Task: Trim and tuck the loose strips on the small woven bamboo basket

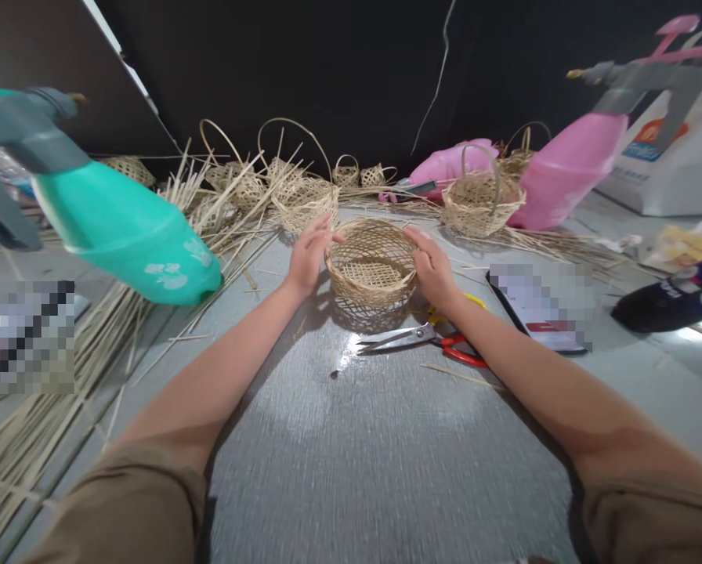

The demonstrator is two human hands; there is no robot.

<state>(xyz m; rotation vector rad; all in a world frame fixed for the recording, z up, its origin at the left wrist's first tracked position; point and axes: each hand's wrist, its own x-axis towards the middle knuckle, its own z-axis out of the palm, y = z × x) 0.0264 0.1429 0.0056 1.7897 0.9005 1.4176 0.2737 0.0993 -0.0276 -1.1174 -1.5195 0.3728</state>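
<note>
A round, open-topped woven basket with lattice sides stands in front of me on the grey table, held between both hands. My left hand presses on its left side, with the fingers stretched forward and one fingertip over the rim. On the opposite side, my right hand grips the rim, its fingers close together and partly hidden. Scissors with silver blades lie just nearer to me than the basket, beside the right forearm. A tool with red handles and a yellow-handled one are partly covered by that forearm.
A green spray bottle leans at left over long bamboo strips. Several small baskets line the back. At right are a handled basket, a pink spray bottle, a phone and a dark drink bottle.
</note>
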